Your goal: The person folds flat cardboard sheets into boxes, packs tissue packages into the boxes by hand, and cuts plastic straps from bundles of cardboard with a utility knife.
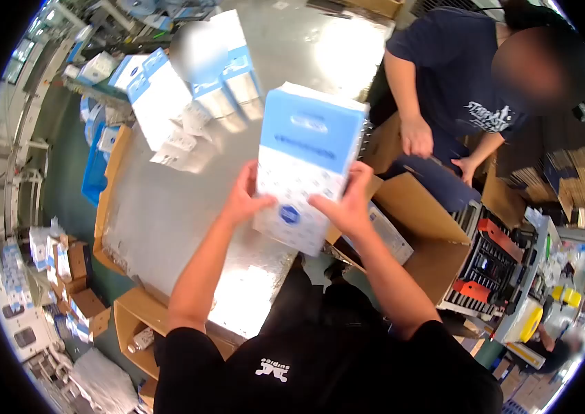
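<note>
Between both hands I hold a blue and white soft package (306, 165), raised above the edge of the metal table (161, 207). My left hand (245, 193) is closed on its left side, the thumb lying across the front. On the opposite side, my right hand (349, 200) grips it with the thumb on the white lower part. An open cardboard box (437, 255) stands below and right of my right hand; a pale package (385, 231) lies inside it. Similar blue and white packages (158, 96) are grouped at the far side of the table.
A co-worker in a dark shirt (454, 76) sits at the right, hands near the open box. Beside the box is a roller conveyor (489, 265) with orange parts. Cardboard boxes (127, 310) stand at the lower left, and a blue bin (94, 172) is beyond the table's left edge.
</note>
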Action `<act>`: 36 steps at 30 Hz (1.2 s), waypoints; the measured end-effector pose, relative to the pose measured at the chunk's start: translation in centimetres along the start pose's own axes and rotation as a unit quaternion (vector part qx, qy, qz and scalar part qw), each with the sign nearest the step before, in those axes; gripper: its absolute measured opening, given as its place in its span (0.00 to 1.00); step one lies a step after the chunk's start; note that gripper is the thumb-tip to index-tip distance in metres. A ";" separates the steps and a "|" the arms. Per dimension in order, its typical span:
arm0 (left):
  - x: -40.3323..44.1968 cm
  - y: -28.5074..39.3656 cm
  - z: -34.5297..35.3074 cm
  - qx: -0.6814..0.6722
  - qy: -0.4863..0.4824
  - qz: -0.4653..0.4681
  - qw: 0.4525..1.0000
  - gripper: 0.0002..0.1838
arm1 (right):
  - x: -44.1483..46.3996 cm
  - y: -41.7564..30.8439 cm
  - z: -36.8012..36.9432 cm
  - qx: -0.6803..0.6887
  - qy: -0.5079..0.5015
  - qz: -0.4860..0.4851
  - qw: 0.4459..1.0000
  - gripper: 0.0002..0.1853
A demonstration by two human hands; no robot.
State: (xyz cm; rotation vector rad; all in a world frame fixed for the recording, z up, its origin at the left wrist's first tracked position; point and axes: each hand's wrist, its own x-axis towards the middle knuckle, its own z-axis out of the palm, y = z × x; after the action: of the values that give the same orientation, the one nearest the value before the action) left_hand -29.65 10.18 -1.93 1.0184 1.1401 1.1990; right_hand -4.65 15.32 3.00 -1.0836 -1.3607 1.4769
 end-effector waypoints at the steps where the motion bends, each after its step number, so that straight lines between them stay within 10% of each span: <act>1: -0.4 1.0 2.7 -0.049 -0.038 0.056 0.997 0.41 | -1.6 -2.7 -2.8 -0.009 -0.004 -0.070 0.997 0.56; 4: -2.0 -0.8 9.2 0.034 -0.191 -0.080 0.978 0.38 | -7.9 -6.2 -12.1 -0.162 -0.001 -0.147 0.976 0.69; 8: -5.3 -6.4 16.3 0.124 -0.347 -0.214 0.905 0.28 | -14.5 -1.2 -20.2 -0.292 0.037 -0.104 0.950 0.48; 11: -8.1 -10.1 17.8 0.201 -0.529 -0.176 0.806 0.22 | -16.0 10.9 -25.7 -0.522 0.192 -0.055 0.829 0.41; 18: -10.9 -8.9 18.4 0.216 -0.420 -0.097 0.876 0.18 | -11.6 19.6 -26.2 -0.599 0.130 0.057 0.788 0.43; 21: -13.2 -7.4 19.0 0.212 -0.395 -0.269 0.852 0.16 | -13.4 16.9 -25.0 -0.651 0.059 0.032 0.756 0.44; 24: -17.2 -10.0 18.3 0.224 -0.333 -0.202 0.893 0.16 | -16.8 17.8 -25.7 -0.646 0.083 -0.065 0.756 0.42; 31: -21.5 -8.4 18.3 0.198 -0.233 -0.191 0.933 0.18 | -12.8 25.8 -24.3 -0.664 -0.128 0.173 0.716 0.49; 36: -28.0 -7.1 12.4 0.285 0.189 -0.145 0.928 0.23 | -13.4 27.4 -16.7 -0.666 -0.121 0.099 0.729 0.56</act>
State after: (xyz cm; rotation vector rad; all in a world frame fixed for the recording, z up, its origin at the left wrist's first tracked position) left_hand -16.66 -18.35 -4.03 1.0100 1.9502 0.8549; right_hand 14.53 5.36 -24.23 -1.9398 -2.6846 0.5464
